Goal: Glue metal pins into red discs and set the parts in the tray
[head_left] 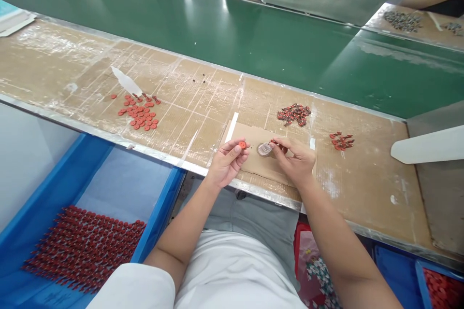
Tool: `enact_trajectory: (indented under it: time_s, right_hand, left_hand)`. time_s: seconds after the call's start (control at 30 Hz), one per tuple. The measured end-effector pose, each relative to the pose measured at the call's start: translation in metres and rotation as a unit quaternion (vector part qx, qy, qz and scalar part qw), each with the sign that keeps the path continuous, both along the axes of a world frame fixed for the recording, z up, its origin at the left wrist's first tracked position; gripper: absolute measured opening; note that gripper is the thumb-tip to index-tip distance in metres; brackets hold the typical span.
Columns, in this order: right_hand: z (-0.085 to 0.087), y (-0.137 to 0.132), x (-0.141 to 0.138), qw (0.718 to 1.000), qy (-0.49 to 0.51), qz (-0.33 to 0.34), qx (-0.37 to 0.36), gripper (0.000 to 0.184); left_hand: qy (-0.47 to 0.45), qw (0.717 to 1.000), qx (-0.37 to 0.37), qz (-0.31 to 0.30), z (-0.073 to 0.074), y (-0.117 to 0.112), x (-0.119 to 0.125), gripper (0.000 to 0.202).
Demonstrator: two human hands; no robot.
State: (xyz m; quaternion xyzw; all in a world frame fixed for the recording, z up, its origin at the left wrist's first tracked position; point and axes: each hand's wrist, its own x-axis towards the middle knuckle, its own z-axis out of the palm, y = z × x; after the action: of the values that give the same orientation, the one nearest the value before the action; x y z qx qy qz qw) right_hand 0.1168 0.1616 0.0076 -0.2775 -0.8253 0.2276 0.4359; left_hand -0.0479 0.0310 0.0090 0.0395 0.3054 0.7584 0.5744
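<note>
From here I see the left hand (229, 161) pinching a red disc (242, 145) and the right hand (295, 157) grasping a small red part (273, 141). Just left of the right hand sits a metal piece (264, 149) (touching or not, I can't tell), and a red-black pile (294, 114) lies beyond that hand

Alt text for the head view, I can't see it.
The left hand holds a red disc while the right hand pinches a small red part beside a round metallic piece, above a cardboard sheet on a workbench. Red discs lie to the left, darker parts are heaped beyond the right hand, and a blue bin below left holds rows of red parts.
</note>
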Motion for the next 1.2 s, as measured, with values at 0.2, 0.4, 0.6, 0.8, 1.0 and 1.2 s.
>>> enact_trajectory:
  time_s: [0.2, 0.4, 0.6, 0.8, 1.0, 1.2]
  right_hand:
    - [0.002, -0.001, -0.002, 0.999, 0.026, 0.042, 0.006, 0.017]
    - [-0.002, 0.001, -0.001, 0.998, 0.028, 0.053, -0.003, 0.017]
    - [-0.002, 0.002, -0.001, 0.998, 0.007, 0.058, 0.010, 0.017]
    - [0.003, -0.001, -0.003, 0.999, -0.001, 0.038, -0.009, 0.014]
    - [0.013, -0.007, -0.004, 0.956, 0.171, -0.027, -0.235, 0.019]
    - [0.035, -0.020, 0.003, 0.881, 0.230, 0.011, -0.412, 0.018]
  left_hand:
    - [0.006, 1.000, 0.002, -0.002, -0.001, 0.000, 0.000, 0.024]
    - [0.012, 1.000, 0.013, -0.005, 0.001, -0.001, 0.000, 0.023]
    - [-0.001, 1.000, 0.024, -0.006, 0.001, -0.001, 0.000, 0.023]
    - [-0.003, 1.000, -0.009, 0.011, 0.002, -0.003, 0.000, 0.021]
    - [-0.048, 0.999, -0.004, -0.001, 0.014, -0.011, 0.007, 0.016]
    - [-0.050, 0.998, -0.036, -0.031, 0.028, -0.013, 0.030, 0.014]
